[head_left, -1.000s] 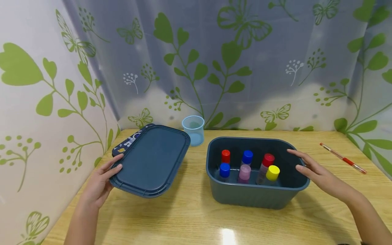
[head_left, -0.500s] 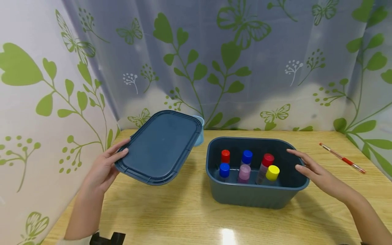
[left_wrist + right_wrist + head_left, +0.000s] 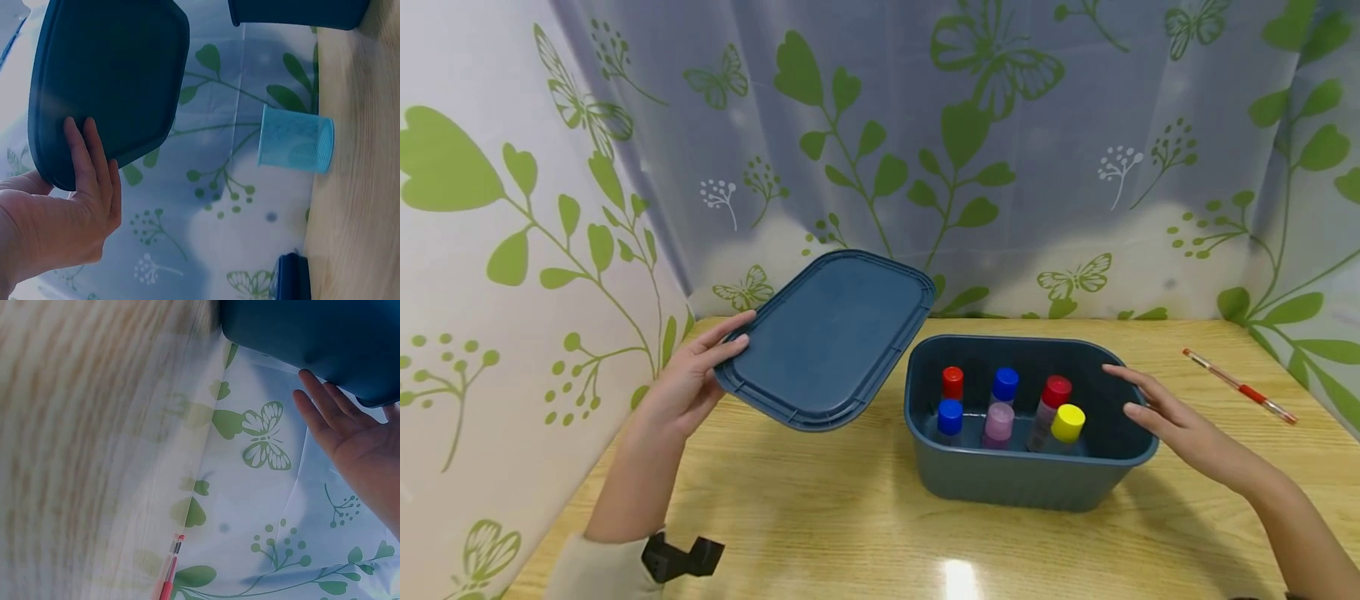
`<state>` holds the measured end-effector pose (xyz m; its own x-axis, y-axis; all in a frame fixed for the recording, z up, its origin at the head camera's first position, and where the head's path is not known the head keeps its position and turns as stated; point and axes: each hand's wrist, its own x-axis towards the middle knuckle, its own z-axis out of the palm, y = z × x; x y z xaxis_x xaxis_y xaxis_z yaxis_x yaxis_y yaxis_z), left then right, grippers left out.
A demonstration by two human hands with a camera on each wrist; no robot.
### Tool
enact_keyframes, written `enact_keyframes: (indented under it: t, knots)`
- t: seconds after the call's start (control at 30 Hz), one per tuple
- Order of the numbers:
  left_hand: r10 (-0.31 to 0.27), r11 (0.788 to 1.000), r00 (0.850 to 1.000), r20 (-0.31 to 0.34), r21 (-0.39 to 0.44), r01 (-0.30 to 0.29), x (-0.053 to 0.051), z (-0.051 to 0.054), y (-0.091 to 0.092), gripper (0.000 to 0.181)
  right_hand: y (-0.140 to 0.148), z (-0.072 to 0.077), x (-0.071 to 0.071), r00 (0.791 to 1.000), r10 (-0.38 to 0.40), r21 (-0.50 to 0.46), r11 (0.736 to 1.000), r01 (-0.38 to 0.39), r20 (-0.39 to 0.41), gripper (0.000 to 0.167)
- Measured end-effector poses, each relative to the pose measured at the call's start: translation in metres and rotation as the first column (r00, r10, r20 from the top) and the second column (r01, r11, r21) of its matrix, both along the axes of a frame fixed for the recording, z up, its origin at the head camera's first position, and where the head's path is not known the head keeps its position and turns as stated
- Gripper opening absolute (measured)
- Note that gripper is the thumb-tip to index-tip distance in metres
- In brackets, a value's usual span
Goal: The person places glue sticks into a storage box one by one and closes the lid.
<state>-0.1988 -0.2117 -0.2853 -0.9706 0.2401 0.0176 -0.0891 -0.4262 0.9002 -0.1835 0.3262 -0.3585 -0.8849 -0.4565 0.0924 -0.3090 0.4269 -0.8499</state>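
Observation:
My left hand pinches the near left corner of a dark blue lid, thumb on one face and fingers on the other. The lid hangs tilted in the air, left of a dark blue bin. In the left wrist view the fingers lie straight along the lid's underside. My right hand rests at the bin's right end, its fingers fairly straight against the rim and outer wall. Inside the bin stand several small bottles with red, blue, pink and yellow caps, such as the yellow cap.
A light blue mesh cup stands at the back of the table, hidden behind the lid in the head view. A dark blue case lies near it. A red pen lies right of the bin. Patterned curtains border the table.
My left hand has lifted the lid up and to the right, off the dark blue case. The lid now covers the mesh cup in the head view. My right hand has stayed put.

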Motion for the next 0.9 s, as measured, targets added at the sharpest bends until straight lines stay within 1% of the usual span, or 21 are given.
enact_keyframes:
  t: [0.2, 0.3, 0.43, 0.6, 0.9]
  knots:
    - [-0.015, 1.0, 1.0, 0.007, -0.024, 0.015, -0.01, 0.005, 0.014, 0.032, 0.001, -0.001, 0.0, 1.0, 0.004, 0.004, 1.0, -0.004, -0.005, 0.05]
    - [-0.025, 0.999, 1.0, 0.008, -0.025, 0.025, -0.014, 0.007, 0.021, 0.029, 0.001, 0.0, 0.0, 1.0, 0.007, 0.005, 1.0, -0.007, -0.004, 0.05]
    - [-0.04, 0.999, 0.999, 0.023, -0.023, 0.041, -0.019, 0.009, 0.031, 0.031, 0.001, 0.0, -0.001, 1.0, 0.012, 0.003, 1.0, -0.012, -0.003, 0.05]
    - [-0.053, 0.998, 0.998, 0.032, -0.039, 0.054, -0.024, 0.01, 0.042, 0.033, 0.001, 0.001, 0.0, 1.0, 0.014, 0.009, 1.0, -0.014, -0.007, 0.05]
    - [-0.089, 0.995, 0.996, 0.018, -0.046, 0.089, -0.033, 0.009, 0.061, 0.03, 0.001, 0.002, 0.0, 1.0, 0.01, 0.033, 0.999, -0.01, -0.008, 0.05]
